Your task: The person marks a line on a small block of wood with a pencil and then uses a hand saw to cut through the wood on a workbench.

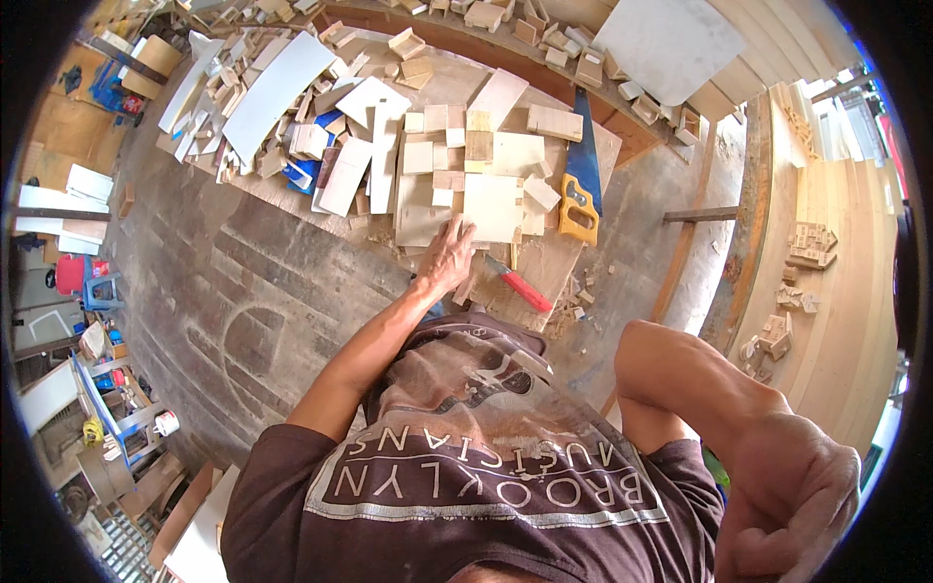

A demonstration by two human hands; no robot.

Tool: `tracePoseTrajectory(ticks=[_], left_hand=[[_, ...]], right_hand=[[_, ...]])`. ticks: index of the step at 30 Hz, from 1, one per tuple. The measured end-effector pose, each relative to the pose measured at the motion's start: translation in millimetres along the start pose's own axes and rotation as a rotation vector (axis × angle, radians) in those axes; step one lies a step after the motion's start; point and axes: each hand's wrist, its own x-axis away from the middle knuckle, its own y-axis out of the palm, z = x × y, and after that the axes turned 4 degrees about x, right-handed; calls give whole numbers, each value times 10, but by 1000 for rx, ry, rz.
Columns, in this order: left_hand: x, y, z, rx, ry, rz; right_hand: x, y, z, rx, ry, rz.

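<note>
My left hand rests at the near edge of a pale wooden panel, its fingers stretched out and lying on the wood. It holds nothing that I can see. Across and beyond this panel lie several small wood blocks, set close together in an uneven patchwork. Just right of the hand lies a knife-like tool with a red handle. My right hand is raised close to the camera at the lower right, away from the work surface. Its fingers are mostly turned out of sight.
A handsaw with a yellow handle lies right of the blocks. Offcuts and a long white board are heaped on the left. Beyond stands a ledge with more blocks and a white sheet. Planks bearing small wooden pieces run along the right.
</note>
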Motion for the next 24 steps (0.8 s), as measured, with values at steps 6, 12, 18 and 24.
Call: tracePoseTrajectory(ticks=[6,12,18,24], left_hand=[[67,121,-47,6,-27,8],[109,47,15,157,-163,34],[20,109,5,278,-165,58],[58,133,-14,303,-234,96]], right_hand=[[209,-305,209,-141,-157,-60],[1228,-406,1589,403,815,491],[3777,104,3070,851,1359,68],[3827,467,3088,774,1536,-10]])
